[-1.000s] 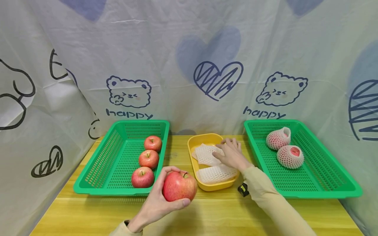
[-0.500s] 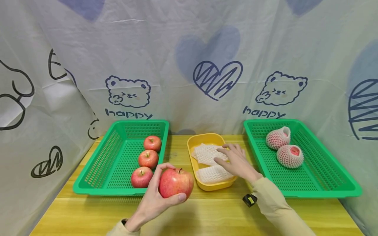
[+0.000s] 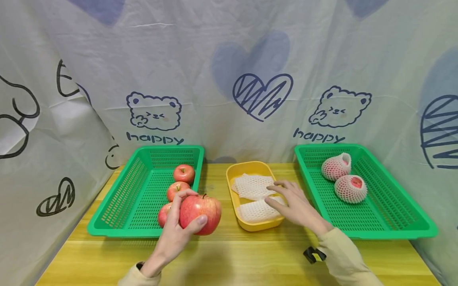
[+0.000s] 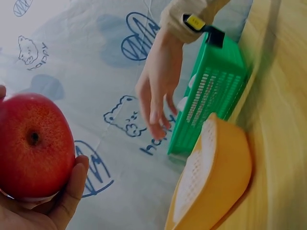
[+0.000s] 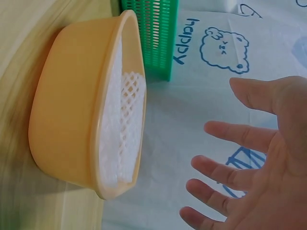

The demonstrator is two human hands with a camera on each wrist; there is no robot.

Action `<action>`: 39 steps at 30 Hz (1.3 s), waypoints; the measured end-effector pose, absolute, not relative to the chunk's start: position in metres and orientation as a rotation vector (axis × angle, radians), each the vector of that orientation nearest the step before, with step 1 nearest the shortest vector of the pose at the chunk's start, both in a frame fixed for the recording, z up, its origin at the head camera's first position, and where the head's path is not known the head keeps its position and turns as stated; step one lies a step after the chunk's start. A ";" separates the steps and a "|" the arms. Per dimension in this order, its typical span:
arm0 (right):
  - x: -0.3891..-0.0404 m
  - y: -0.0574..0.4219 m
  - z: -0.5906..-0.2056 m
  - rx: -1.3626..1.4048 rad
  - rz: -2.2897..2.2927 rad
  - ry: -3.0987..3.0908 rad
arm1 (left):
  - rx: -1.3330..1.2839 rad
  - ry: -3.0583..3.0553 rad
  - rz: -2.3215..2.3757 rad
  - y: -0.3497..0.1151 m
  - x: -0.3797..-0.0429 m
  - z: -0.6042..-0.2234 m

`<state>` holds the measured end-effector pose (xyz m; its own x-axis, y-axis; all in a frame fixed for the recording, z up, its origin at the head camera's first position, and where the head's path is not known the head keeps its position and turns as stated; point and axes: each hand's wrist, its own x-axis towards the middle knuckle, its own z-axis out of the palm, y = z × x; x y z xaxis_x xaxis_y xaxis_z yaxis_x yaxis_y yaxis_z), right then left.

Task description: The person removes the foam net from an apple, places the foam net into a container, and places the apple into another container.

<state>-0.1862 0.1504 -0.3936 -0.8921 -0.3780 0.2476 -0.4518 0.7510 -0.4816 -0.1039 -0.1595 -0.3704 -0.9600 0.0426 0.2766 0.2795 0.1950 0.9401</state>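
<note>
My left hand [image 3: 174, 234] grips a red apple [image 3: 201, 212], thumb across its near side and fingers round the back. In the head view the apple overlaps the right wall of the left green basket, where more apples [image 3: 184, 173] sit in a row. The left wrist view shows the held apple [image 4: 33, 143] from its underside. My right hand [image 3: 297, 202] holds nothing; its fingers are spread over the right edge of a yellow tray [image 3: 255, 227]. White foam net sleeves [image 3: 255, 186] lie flat in that tray. In the right wrist view the right hand [image 5: 259, 167] is apart from the tray.
A green basket [image 3: 143, 230] stands at the left, another green basket [image 3: 390, 234] at the right. Two apples in foam nets [image 3: 350, 189] lie in the right one. All stand on a wooden table [image 3: 243, 258] before a printed cloth [image 3: 214, 131].
My left hand has carried the apple left, toward the left basket. My right hand has drawn back to the right and nearer to me, away from the foam nets.
</note>
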 end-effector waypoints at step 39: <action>-0.162 0.187 -0.384 0.576 0.891 -2.826 | 0.031 -2.674 -1.296 -0.287 -0.148 -0.340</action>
